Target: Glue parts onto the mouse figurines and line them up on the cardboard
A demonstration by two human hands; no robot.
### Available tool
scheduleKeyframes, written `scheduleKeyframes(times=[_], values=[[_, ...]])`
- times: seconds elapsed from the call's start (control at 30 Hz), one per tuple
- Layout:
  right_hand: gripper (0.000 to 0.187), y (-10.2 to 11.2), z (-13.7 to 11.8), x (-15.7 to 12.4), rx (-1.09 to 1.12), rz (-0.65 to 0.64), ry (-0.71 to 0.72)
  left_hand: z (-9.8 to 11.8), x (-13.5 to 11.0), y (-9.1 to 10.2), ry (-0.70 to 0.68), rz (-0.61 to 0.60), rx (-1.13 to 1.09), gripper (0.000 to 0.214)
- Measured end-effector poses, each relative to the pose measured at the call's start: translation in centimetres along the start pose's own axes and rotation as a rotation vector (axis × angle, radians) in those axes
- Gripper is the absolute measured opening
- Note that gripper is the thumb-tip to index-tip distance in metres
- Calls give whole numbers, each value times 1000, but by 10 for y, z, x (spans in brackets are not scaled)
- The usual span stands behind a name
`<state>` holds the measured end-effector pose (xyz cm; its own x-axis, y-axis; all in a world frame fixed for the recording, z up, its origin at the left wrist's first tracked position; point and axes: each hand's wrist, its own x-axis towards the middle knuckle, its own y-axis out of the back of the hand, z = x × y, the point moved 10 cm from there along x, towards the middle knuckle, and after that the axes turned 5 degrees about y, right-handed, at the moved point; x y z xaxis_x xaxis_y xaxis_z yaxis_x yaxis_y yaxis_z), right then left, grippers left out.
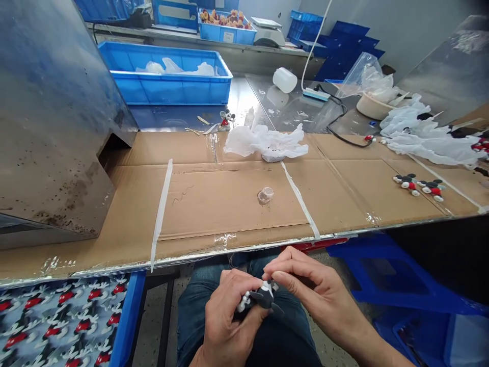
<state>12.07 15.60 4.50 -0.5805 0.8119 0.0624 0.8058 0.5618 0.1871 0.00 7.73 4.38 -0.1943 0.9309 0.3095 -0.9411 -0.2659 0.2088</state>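
Observation:
Over my lap, my left hand [233, 313] is wrapped round a small black and white mouse figurine [263, 295], thumb and fingers closed on its body. The figurine lies tilted, with its round black ears and a white part showing. My right hand [313, 283] is at the figurine's head, thumb and forefinger pinched together; what sits between those fingertips, if anything, is too small to make out. On the cardboard in front stands a small clear cup [265, 195].
Cardboard [221, 204] covers the bench, with white tape strips. A metal housing [53, 127] stands left. Mouse figurines [431, 188] lie right; more fill a blue tray [132, 311] lower left. White plastic film [267, 141] and a blue bin [171, 84] are behind.

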Motion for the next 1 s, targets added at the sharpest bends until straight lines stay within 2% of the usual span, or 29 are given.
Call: scheduleKeyframes(times=[0.23, 0.47, 0.63, 0.8, 0.9, 1.0], values=[[31, -2, 6, -1, 29, -24, -44, 5, -2, -2, -25, -4, 22, 23], [30, -1, 7, 0, 45, -31, -75, 2, 1, -4, 20, -18, -5, 21], [29, -6, 5, -4, 102, -21, -25, -4, -5, -2, 90, 16, -99, 16], [27, -8, 8, -9, 161, 78, 52, -14, -11, -1, 142, 27, -148, 23], [27, -12, 12, -8, 225, 82, 69, -10, -9, 2, 86, 23, -116, 27], [31, -18, 18, -6, 328, 23, -1, -2, -7, 5, 9, 32, -74, 29]])
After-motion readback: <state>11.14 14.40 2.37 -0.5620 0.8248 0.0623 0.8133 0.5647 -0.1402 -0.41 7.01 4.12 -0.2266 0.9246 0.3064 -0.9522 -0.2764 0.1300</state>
